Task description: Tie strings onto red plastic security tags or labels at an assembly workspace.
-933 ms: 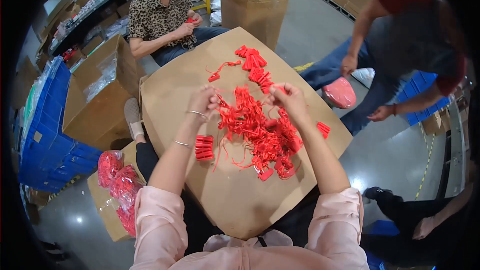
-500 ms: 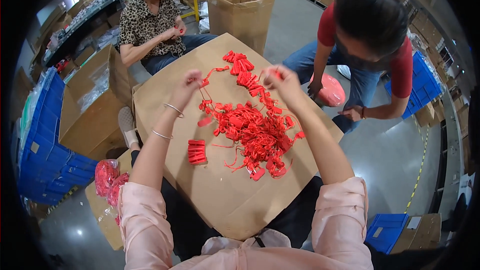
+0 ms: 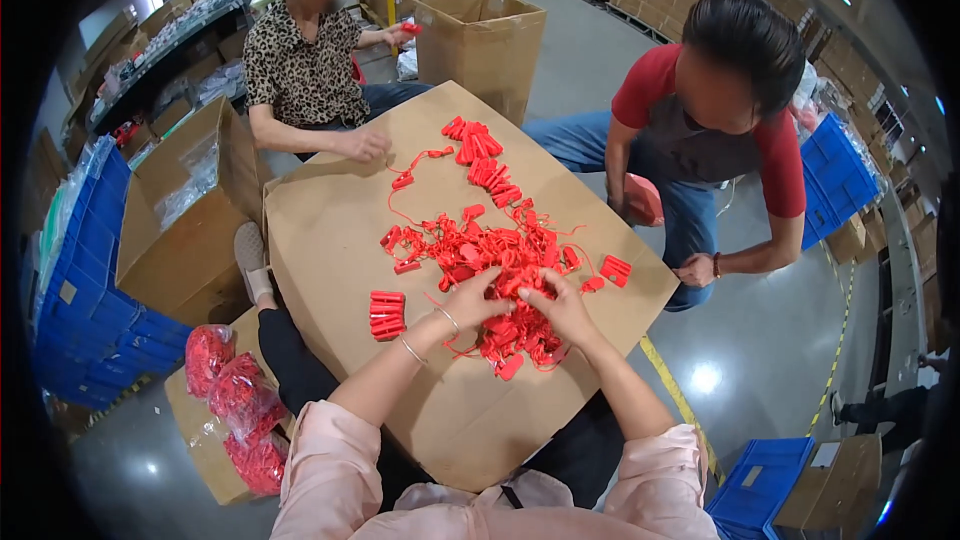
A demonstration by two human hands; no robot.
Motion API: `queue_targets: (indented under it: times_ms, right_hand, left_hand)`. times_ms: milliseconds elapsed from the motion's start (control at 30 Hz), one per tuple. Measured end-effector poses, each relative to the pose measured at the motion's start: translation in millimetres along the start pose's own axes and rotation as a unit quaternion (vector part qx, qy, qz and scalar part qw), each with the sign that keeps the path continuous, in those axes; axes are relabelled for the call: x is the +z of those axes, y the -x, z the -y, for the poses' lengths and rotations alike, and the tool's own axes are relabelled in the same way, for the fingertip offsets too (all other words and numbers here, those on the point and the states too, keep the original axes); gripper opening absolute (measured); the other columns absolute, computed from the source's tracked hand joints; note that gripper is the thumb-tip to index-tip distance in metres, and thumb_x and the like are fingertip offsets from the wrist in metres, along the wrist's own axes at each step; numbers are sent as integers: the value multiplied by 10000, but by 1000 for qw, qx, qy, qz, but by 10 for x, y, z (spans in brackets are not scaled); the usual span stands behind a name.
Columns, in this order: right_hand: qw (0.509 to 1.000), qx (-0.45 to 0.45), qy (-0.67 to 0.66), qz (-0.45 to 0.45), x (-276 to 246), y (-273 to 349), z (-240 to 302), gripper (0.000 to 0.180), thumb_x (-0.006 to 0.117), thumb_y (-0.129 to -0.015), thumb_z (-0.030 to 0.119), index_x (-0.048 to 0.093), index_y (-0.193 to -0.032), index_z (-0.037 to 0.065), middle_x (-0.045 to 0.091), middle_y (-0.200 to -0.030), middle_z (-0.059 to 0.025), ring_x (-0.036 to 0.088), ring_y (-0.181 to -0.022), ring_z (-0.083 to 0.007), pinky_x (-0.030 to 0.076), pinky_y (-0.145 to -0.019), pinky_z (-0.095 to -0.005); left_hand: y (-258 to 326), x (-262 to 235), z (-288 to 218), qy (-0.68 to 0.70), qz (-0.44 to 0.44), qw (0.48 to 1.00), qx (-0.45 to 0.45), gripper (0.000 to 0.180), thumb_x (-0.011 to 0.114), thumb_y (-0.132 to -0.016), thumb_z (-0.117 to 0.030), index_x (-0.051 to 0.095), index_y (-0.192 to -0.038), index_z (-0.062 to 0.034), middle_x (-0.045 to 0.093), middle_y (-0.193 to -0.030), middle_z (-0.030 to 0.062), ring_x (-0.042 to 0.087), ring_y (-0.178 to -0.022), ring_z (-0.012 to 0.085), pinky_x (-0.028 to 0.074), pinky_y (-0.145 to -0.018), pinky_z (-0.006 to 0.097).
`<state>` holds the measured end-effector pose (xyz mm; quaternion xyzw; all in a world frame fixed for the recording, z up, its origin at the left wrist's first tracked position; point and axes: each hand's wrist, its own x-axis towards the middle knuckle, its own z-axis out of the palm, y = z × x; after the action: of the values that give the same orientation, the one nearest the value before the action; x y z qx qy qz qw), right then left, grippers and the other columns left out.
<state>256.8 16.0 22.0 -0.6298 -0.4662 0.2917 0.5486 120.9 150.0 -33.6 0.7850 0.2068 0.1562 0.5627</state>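
Tangled red corded pieces lie under and beyond the grip. The left hand and right hand curl half-closed into them, their exact hold hidden. Left of the grip, a neat red row sits apart, seemingly to stay untangled.

Red pile blocks tabletop ctr., w/ room nearside.

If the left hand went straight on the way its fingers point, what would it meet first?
The tangled heap of red corded pieces, which the left hand seems to touch; the right hand looks close beyond, though depth is unclear.
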Motion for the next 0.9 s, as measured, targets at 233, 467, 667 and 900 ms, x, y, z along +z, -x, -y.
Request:
queue_targets:
  times_ms: [233, 467, 667, 900]
  right_hand:
    - [981, 63, -175, -52, -370, -349, 500, 241, 523, -908, 233, 630, -885, 18, 584, -793, 64, 484, -738, -4, 397, -686, -189]
    - [939, 46, -332, -76, -545, -458, 955, 271, 439, -939, 312, 538, -868, 70, 557, -730, -10, 540, -545, -89, 425, -458, -202]
    - [931, -64, -343, -104, -712, -605, 1194, 260, 420, -947, 286, 529, -901, 54, 556, -752, -27, 532, -579, -103, 430, -519, -222]
    - [924, -158, -338, -82, -768, -682, 1363, 247, 432, -943, 241, 548, -931, 23, 567, -814, -50, 546, -705, -134, 437, -656, -263]
  left_hand:
    - [-147, -547, -764, 284, -66, 954, -74, 71, 525, -866, -125, 532, -820, -71, 554, -784, -2, 545, -664, 88, 479, -670, 272]
    - [10, -871, -1109, 454, -57, 889, -14, 151, 448, -892, -178, 505, -903, -38, 598, -965, 86, 561, -547, 123, 484, -468, 258]
    - [83, -1076, -1258, 301, -73, 946, 93, 147, 449, -901, -175, 513, -922, -44, 528, -1197, 112, 552, -607, 96, 430, -459, 227]
    - [-48, -1257, -1408, 191, -117, 956, 189, 213, 444, -907, -91, 518, -1095, -24, 442, -1288, 78, 573, -883, 106, 485, -731, 236]
